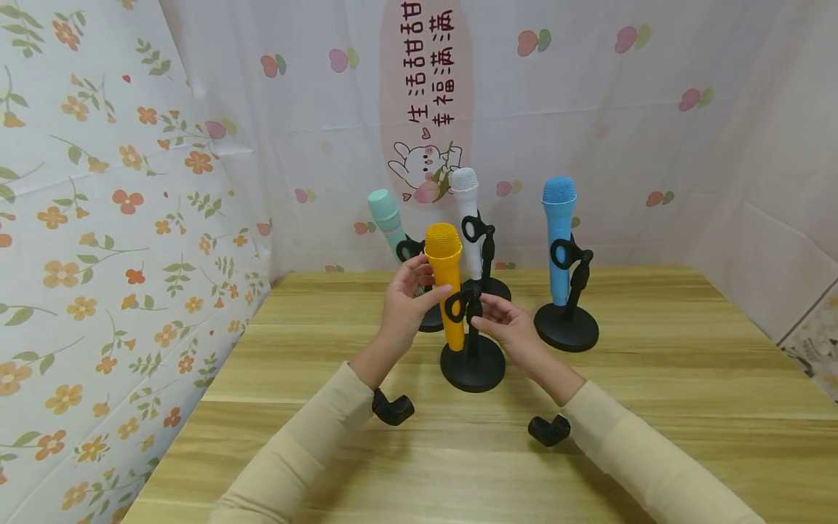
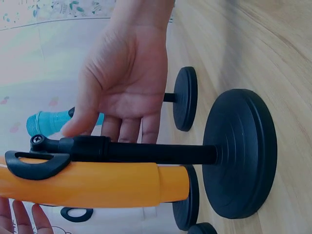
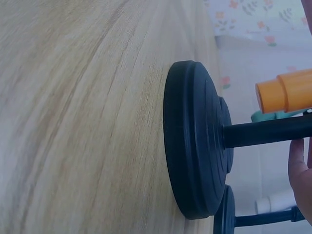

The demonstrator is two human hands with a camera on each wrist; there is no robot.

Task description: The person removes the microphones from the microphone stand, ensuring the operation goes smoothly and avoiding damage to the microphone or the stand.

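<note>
A yellow microphone (image 1: 448,273) stands nearly upright at the middle of the table. My left hand (image 1: 407,302) holds it near its upper body, thumb in front and fingers behind. The black clip (image 2: 39,165) of a stand lies across the microphone's body. My right hand (image 1: 513,335) grips that stand's post (image 2: 161,153) below the clip; its palm and thumb show in the left wrist view. The stand's round base (image 3: 190,141) rests on the table, and the microphone's lower end (image 3: 282,92) hangs beside the post. Only some left-hand fingers (image 2: 22,219) show in the left wrist view.
Behind are a mint microphone (image 1: 388,215), a white microphone (image 1: 465,196) and, to the right, a blue microphone (image 1: 559,218), each at a black stand. Black angled pieces (image 1: 394,410) appear by both wrists. A patterned cloth (image 1: 314,145) hangs behind the wooden table (image 1: 655,349).
</note>
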